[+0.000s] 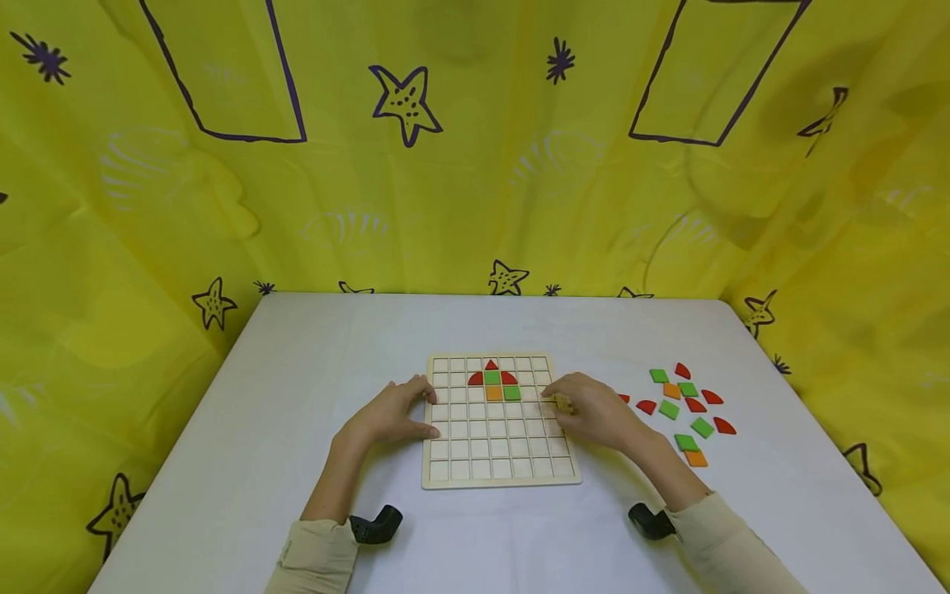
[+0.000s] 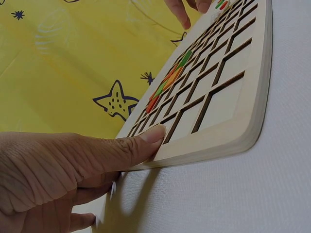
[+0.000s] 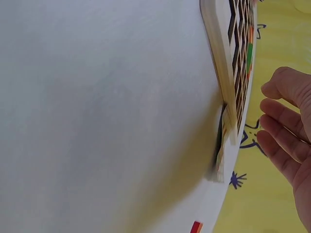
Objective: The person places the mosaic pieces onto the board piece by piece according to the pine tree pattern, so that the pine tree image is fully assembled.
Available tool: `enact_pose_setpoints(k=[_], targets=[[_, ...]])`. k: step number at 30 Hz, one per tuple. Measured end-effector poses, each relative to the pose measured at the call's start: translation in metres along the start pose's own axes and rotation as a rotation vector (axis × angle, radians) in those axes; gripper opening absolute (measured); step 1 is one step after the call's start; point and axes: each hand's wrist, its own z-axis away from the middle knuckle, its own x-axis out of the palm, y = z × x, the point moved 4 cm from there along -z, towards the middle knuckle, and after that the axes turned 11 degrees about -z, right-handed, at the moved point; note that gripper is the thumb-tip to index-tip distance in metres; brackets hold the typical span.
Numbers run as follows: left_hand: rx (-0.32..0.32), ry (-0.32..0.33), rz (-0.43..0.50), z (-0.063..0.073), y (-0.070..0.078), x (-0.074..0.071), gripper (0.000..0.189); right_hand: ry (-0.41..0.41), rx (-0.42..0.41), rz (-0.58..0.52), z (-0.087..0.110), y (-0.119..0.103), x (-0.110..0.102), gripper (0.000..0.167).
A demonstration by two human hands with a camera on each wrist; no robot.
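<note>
A light wooden grid board (image 1: 500,484) lies flat on the white table. Set in its upper cells are a red triangle (image 1: 491,365), two red quarter-circles, two green squares, one of them a lower green square (image 1: 512,393), and an orange square (image 1: 494,394). My left hand (image 1: 397,412) holds the board's left edge; in the left wrist view its thumb (image 2: 154,134) lies on the rim. Over the right edge hovers my right hand (image 1: 594,410), fingers loosely bent. The right wrist view shows nothing between that hand's thumb and fingers (image 3: 279,114).
Loose pieces are scattered right of the board, among them a green square (image 1: 702,426), a red quarter-circle (image 1: 724,426) and an orange square (image 1: 696,458). A thin, flat item (image 3: 221,150) lies by the board's right edge. A yellow patterned curtain (image 1: 460,190) surrounds the table (image 1: 312,346).
</note>
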Motion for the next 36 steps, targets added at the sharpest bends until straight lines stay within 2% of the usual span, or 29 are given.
enact_pose_setpoints(k=[13, 18, 22, 36], targets=[[-0.012, 0.000, -0.009, 0.000, 0.000, 0.002, 0.043, 0.060, 0.052, -0.020, 0.030, 0.023, -0.019, 0.026], [-0.017, 0.001, -0.007, 0.000, -0.001, 0.002, 0.043, 0.080, 0.115, -0.033, 0.042, 0.033, -0.027, 0.026], [0.003, 0.007, -0.013, 0.000, 0.000, 0.002, 0.043, 0.084, 0.162, -0.049, 0.051, 0.039, -0.034, 0.027], [-0.005, 0.002, -0.006, 0.000, 0.000, 0.001, 0.043, 0.134, 0.188, -0.024, 0.077, 0.059, -0.054, 0.024]])
